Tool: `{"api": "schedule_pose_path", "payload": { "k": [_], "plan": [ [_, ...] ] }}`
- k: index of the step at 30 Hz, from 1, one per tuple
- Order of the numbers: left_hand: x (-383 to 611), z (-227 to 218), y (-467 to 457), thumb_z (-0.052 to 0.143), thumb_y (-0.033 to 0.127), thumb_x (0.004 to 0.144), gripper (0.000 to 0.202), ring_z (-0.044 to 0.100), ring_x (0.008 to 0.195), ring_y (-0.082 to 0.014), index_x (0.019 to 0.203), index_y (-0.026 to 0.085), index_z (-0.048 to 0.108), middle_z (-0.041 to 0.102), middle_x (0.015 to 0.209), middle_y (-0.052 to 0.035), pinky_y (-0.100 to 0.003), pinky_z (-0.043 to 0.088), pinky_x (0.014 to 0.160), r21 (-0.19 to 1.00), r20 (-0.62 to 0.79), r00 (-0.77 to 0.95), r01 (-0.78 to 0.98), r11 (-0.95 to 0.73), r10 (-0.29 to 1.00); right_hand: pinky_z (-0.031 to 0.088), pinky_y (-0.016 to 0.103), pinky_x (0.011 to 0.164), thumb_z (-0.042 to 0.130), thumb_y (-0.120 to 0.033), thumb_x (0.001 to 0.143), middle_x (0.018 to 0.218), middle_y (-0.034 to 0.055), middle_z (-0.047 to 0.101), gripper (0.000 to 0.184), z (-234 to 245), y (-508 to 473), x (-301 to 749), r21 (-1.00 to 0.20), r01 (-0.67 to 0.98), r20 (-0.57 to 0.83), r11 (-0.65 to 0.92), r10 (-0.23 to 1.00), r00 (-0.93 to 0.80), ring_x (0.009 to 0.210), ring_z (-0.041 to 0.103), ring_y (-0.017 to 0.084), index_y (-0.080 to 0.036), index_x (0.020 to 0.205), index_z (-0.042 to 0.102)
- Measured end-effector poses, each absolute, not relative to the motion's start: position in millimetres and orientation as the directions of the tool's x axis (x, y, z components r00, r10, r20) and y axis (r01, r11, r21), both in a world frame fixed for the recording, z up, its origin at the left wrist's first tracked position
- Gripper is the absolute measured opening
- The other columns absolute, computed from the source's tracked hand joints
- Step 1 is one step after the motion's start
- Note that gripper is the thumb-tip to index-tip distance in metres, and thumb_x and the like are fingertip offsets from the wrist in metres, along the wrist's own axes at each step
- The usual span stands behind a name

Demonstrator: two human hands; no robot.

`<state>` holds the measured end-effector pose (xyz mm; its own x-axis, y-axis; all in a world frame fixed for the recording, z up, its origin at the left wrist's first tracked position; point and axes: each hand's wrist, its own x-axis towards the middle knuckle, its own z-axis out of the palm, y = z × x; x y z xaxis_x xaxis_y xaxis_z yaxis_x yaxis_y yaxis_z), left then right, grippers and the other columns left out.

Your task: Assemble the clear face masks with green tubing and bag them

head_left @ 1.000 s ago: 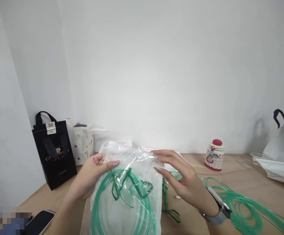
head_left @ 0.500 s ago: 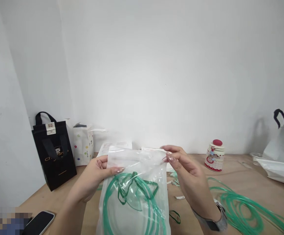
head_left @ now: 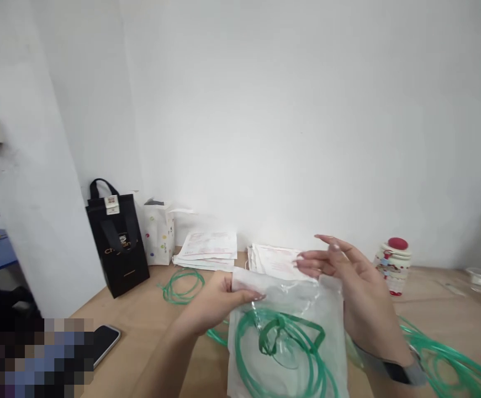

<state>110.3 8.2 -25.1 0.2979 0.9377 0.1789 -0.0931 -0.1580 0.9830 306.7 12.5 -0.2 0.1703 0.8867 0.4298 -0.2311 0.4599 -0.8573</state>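
Lower centre of the frame: the left hand [head_left: 219, 298] pinches the top left edge of a clear bag [head_left: 285, 337] holding coiled green tubing [head_left: 281, 342], keeping it upright. The right hand [head_left: 348, 276], fingers loosely spread, touches the top right corner, steadying the mouth.

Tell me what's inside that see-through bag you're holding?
Inside the clear plastic bag lies coiled green tubing with a clear mask and a green strap. The bag's bottom is cut off, so the rest is unseen.
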Motion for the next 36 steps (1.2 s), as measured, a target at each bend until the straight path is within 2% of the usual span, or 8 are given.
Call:
{"api": "schedule_pose_path", "payload": {
  "k": [4,10,15,18,23,28,32,36],
  "plan": [
    [114.6,-25.0,8.4,0.07,0.032,0.066,0.02,0.062,0.064,-0.018,0.071,0.013,0.072,0.071,0.065,-0.0028,-0.025,0.045,0.058,0.956,0.254,0.1,-0.18,-0.233,0.962,0.051,0.037,0.083,0.061,-0.048,0.073,0.121,0.0112,0.059,0.052,2.6,10.3,313.7,-0.919,-0.114,0.384,0.378,0.923,-0.037,0.111,0.055,0.026,-0.024,0.118,0.048],
    [110.0,-18.3,1.4,0.07,0.035,0.067,0.023,0.063,0.076,-0.0195,0.078,0.015,0.071,0.072,0.076,-0.0034,-0.027,0.047,0.069,0.902,0.33,0.012,-0.298,-0.312,0.944,0.054,0.035,0.072,0.063,-0.045,0.073,0.088,0.0079,0.071,0.032,-6.0,8.8,304.6,-0.976,-0.057,0.216,0.21,0.967,-0.136,0.084,0.065,0.027,-0.018,0.09,0.066],
    [113.9,-12.9,-9.4,0.074,0.027,0.064,0.042,0.061,0.096,-0.0253,0.103,0.016,0.066,0.071,0.099,-0.0072,-0.032,0.047,0.082,0.935,0.303,0.335,-0.286,-0.21,0.892,0.052,0.03,0.057,0.059,-0.052,0.072,0.065,0.0023,0.066,0.034,-16.4,11.9,298.4,-0.955,0.074,0.295,0.287,0.944,0.146,0.069,0.063,0.024,-0.019,0.066,0.063],
    [111.8,-14.9,-8.5,0.067,0.033,0.07,0.036,0.062,0.094,-0.0264,0.102,0.016,0.067,0.072,0.096,-0.0077,-0.033,0.05,0.078,0.967,0.243,0.264,-0.138,-0.213,0.934,0.052,0.031,0.059,0.054,-0.053,0.076,0.067,0.0028,0.066,0.037,-17.2,13.5,297.5,-0.908,0.226,0.387,0.353,0.913,0.127,0.071,0.063,0.024,-0.019,0.064,0.06],
    [66.5,-11.7,20.9,0.066,0.038,0.068,0.03,0.067,0.079,-0.028,0.078,0.011,0.073,0.074,0.074,-0.0103,-0.036,0.053,0.07,0.944,0.283,-0.031,0.186,-0.273,0.959,0.048,0.037,0.087,0.054,-0.047,0.079,0.107,0.0071,0.065,0.04,-7.9,17.3,306.8,-0.808,0.207,0.574,0.551,0.816,0.067,0.102,0.059,0.024,-0.023,0.112,0.053],
    [12.8,-5.9,80.6,0.042,0.035,0.083,0.043,0.055,0.107,-0.033,0.115,0.011,0.059,0.065,0.113,-0.0124,-0.041,0.047,0.084,0.804,0.542,-0.385,0.495,-0.328,0.747,0.046,0.042,0.092,0.052,-0.043,0.081,0.098,0.006,0.068,0.035,5.4,9.6,329.3,-0.787,0.271,0.606,0.554,0.776,0.175,0.099,0.061,0.025,-0.028,0.112,0.052],
    [22.3,-34.4,147.4,0.034,0.007,0.081,0.053,0.02,0.134,-0.021,0.128,0.029,0.046,0.026,0.148,0.0025,-0.038,0.016,0.109,0.584,0.68,-0.24,0.749,-0.314,0.693,0.053,0.038,0.084,0.054,-0.049,0.075,0.093,0.0047,0.07,0.038,7.5,9.1,345.7,-0.751,0.381,0.645,0.539,0.723,0.248,0.096,0.063,0.027,-0.032,0.109,0.055],
    [44.2,-87.8,207.5,0.045,0.001,0.076,0.06,0.01,0.136,-0.0292,0.127,0.032,0.046,0.021,0.149,-0.0045,-0.056,0.006,0.105,0.412,0.583,-0.079,0.886,-0.211,0.809,0.057,0.036,0.075,0.056,-0.048,0.073,0.087,0.0031,0.072,0.038,5.4,16.7,353.6,-0.701,0.451,0.692,0.553,0.68,0.243,0.088,0.066,0.027,-0.035,0.109,0.055]
  ]
}}
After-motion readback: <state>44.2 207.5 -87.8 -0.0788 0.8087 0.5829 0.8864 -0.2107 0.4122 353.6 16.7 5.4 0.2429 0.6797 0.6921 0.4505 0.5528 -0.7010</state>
